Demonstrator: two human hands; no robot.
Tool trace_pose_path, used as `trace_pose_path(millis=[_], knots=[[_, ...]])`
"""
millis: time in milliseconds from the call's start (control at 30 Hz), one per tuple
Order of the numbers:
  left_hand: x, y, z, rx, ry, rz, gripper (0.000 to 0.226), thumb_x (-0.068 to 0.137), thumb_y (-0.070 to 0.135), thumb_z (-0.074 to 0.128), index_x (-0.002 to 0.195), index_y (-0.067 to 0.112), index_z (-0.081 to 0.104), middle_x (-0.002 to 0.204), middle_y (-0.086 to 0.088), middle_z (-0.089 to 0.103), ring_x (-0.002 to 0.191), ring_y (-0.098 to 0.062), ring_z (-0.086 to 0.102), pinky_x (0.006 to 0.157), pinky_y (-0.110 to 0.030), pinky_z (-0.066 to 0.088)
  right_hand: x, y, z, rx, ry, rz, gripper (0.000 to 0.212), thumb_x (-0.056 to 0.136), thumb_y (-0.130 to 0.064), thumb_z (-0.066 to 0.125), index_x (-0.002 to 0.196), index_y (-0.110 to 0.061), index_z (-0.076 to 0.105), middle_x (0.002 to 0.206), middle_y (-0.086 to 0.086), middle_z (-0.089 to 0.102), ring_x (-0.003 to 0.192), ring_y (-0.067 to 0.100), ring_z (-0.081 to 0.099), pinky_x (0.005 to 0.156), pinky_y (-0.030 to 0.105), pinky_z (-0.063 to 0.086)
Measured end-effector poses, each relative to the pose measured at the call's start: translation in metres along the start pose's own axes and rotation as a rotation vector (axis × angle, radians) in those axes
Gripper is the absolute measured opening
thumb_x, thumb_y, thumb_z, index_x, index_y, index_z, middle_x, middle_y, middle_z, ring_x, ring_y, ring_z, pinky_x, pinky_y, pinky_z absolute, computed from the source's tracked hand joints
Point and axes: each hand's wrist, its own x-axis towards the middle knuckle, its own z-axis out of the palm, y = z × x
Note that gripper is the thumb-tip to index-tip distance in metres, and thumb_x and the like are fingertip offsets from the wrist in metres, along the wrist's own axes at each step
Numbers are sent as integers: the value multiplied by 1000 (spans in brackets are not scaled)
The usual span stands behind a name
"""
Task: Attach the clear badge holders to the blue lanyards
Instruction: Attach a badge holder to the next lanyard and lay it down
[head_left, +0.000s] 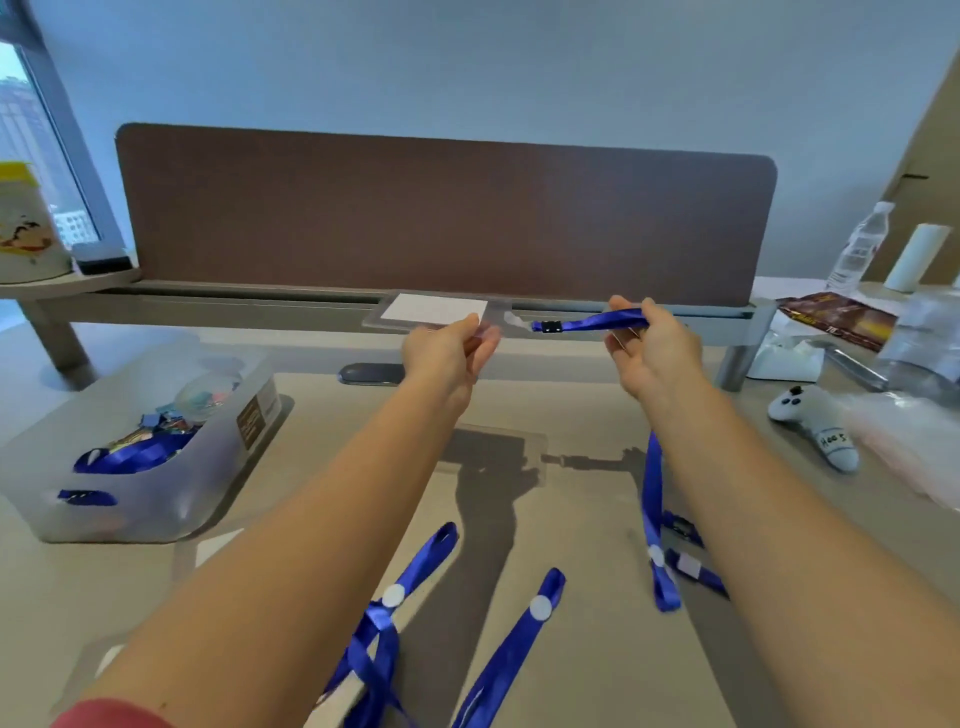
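Note:
My left hand (448, 349) is raised above the desk and pinches the right edge of a clear badge holder (415, 310) with a white card inside. My right hand (649, 347) grips a blue lanyard (597, 322) near its end. The lanyard's black clip and clear strap point left toward the holder, a small gap apart from it. The rest of this lanyard hangs down behind my right forearm to the desk. Two more blue lanyards (524, 631) with white round stickers lie on the desk near me.
A translucent bin (218, 462) holding blue lanyards and small items sits at the left. A brown divider panel (441, 218) stands behind the desk. A plush toy (821, 426), plastic bags, a water bottle (860, 249) and a paper roll are at the right.

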Motion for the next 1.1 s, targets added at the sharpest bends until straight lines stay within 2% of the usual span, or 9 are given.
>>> trace_pose_path(millis=[133,333,467,567,633,733,833,967,1100], knots=[[6,-4,43,-32,-68,-29,38,87,9,57,124,0,49,77,-8,64,68,-13,67,46,-15,54,27,-47,-4,-56,39,-209,6,95,-8,41,93,-12,45,78,0,63,68,10,59,70,26,49],[25,-12,59,-88,-93,-32,31,88,10,56,117,0,53,82,-8,65,69,-14,67,52,-17,56,38,-69,5,-170,44,-363,14,96,-4,39,105,-14,44,99,8,62,82,17,61,65,18,49],[47,-25,26,-92,13,-18,21,90,7,53,109,-2,53,80,-8,62,69,-14,64,54,-18,57,52,-22,4,-212,52,-215,27,97,-7,38,121,-5,50,93,8,63,85,19,59,68,23,50],[62,-30,-11,-71,87,-4,7,92,4,49,84,5,50,77,-7,60,68,-13,62,53,-17,56,59,21,2,-236,46,-28,14,95,-9,44,98,-4,56,94,10,68,83,19,61,87,33,53],[73,-33,-37,-35,157,10,6,92,5,49,97,2,51,78,-7,60,69,-13,62,55,-17,56,61,50,1,-227,30,106,13,93,-7,46,83,-5,54,116,19,65,97,26,64,91,36,50],[87,-38,-72,35,244,6,26,92,5,48,117,-1,48,78,-6,58,70,-14,61,69,-24,58,59,89,-1,-320,2,257,16,95,-10,41,91,-2,55,112,22,64,116,35,58,86,37,48],[97,-44,-97,57,271,-38,32,92,4,47,123,-4,44,81,-9,58,84,-23,64,72,-27,54,60,116,-4,-379,2,371,23,97,-13,36,88,1,52,126,27,58,109,36,59,83,38,48],[107,-51,-113,50,327,-117,36,91,8,50,124,-6,44,93,-13,59,63,-17,59,43,-21,54,64,129,-11,-471,24,444,36,97,-8,30,125,10,44,127,28,55,116,36,57,82,38,47],[113,-49,-118,99,355,-152,40,90,11,54,126,-3,44,97,-14,57,63,-15,57,53,-24,57,64,128,-15,-685,-27,446,24,93,-3,34,96,6,56,104,20,60,92,28,60,75,34,49]])
